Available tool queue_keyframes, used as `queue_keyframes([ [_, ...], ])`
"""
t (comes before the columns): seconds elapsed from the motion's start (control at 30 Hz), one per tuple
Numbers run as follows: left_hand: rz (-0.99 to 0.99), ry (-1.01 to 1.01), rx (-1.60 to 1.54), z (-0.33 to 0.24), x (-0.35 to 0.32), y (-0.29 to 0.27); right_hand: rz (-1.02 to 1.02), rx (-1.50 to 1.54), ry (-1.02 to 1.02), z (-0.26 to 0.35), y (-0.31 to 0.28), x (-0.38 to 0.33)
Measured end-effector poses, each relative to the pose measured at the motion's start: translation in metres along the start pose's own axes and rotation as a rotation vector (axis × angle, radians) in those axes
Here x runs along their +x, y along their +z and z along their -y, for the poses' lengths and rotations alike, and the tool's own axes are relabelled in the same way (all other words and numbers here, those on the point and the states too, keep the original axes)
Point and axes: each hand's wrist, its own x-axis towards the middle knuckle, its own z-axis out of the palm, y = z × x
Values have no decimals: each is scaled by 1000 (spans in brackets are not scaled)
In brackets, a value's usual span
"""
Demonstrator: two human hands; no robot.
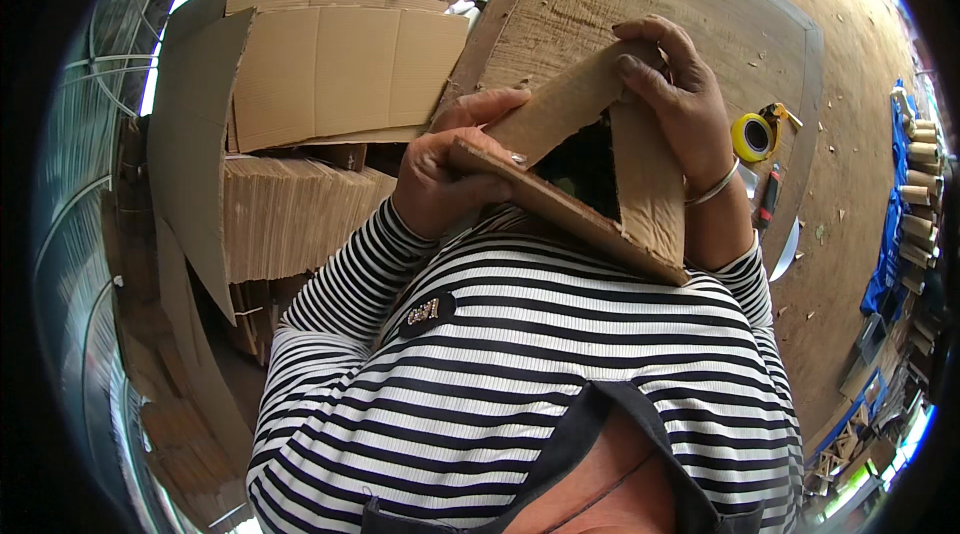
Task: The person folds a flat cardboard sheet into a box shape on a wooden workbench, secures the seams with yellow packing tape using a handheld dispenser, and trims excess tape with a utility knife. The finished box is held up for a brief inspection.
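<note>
In front of my chest is a strip of brown cardboard [648, 174] folded into a triangle with an opening in its middle. My left hand [450, 169] grips its left corner, fingers wrapped over the edge. At the top corner, my right hand [680, 89] pinches the cardboard between thumb and fingers. A bracelet circles the right wrist. Just right of that wrist, a yellow roll of tape [752, 137] sits in a dispenser on the wooden surface. Below the tape lies a knife with a red and black handle [770, 196].
Large flat cardboard sheets [350, 69] lie on the left above a thick stack of cardboard [300, 214]. A framed wooden board [570, 4] extends ahead, with scraps scattered beyond it. At far right, several cardboard tubes [918, 196] lie by blue sheeting [884, 254].
</note>
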Motion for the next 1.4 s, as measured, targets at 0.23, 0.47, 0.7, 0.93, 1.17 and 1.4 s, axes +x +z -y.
queue_keyframes([
  [0.23,-147,-163,131,-17,12,20,-54,151,68,0,-5,-2],
  [0.47,-120,-231,386,-18,27,24,-112,125,-12,-10,-15,0],
  [0.7,-97,-261,239,-14,47,23,-123,52,-22,-18,-28,11],
  [0.93,-81,-281,148,-15,55,24,-157,-381,-178,-1,-30,9],
  [1.17,-41,-169,247,-8,61,31,225,-717,-355,66,-38,-43],
  [1.4,20,-7,400,-4,67,34,454,-1012,-130,93,-6,-46],
])
